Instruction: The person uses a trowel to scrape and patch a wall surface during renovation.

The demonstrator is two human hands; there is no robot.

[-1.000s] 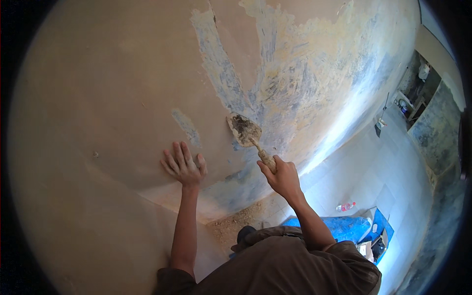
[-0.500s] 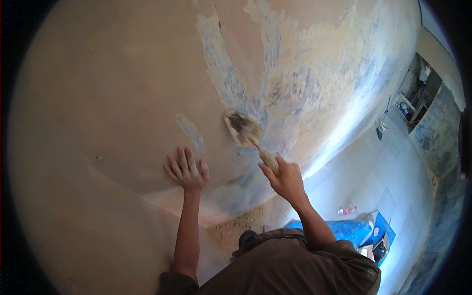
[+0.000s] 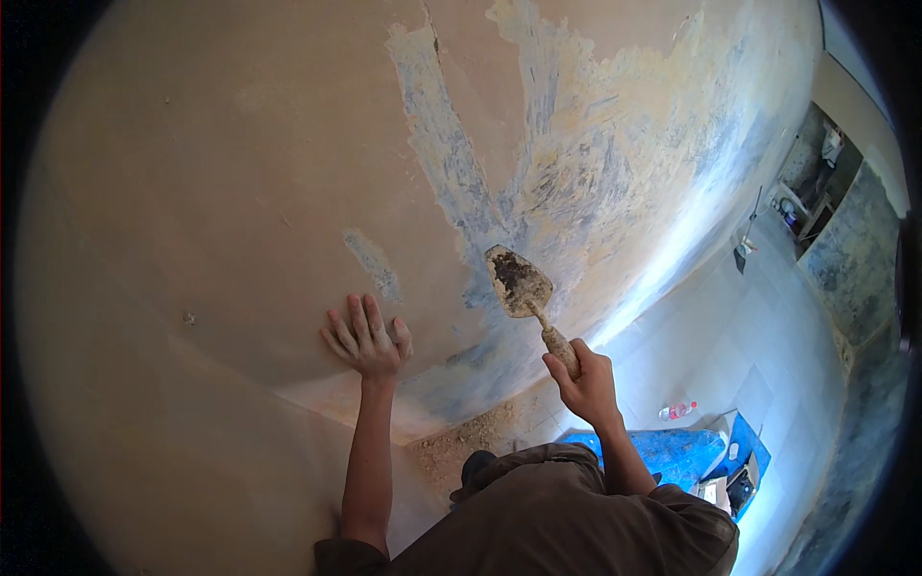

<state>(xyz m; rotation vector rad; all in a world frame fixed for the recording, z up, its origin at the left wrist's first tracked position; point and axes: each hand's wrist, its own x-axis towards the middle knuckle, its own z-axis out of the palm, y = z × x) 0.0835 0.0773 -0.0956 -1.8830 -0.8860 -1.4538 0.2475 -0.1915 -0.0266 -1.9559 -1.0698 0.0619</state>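
My right hand is closed around the handle of a trowel. Its blade, crusted with pale and dark residue, points up and left in front of the wall; I cannot tell whether it touches. Fingers spread, my left hand rests flat on the wall, left of the trowel. Just above its fingertips is a small scraped patch. A larger grey-blue scraped area with flaking, pale edges spreads up and right from the trowel, and a long scraped strip runs upward.
Crumbled debris lies at the foot of the wall. To the right on the pale floor are a blue sheet, a clear bottle and a dustpan. Behind stands a recess with objects inside.
My right hand has moved the trowel to the right and slightly down, away from the edge of the scraped strip. My left hand stays nearly in place on the wall.
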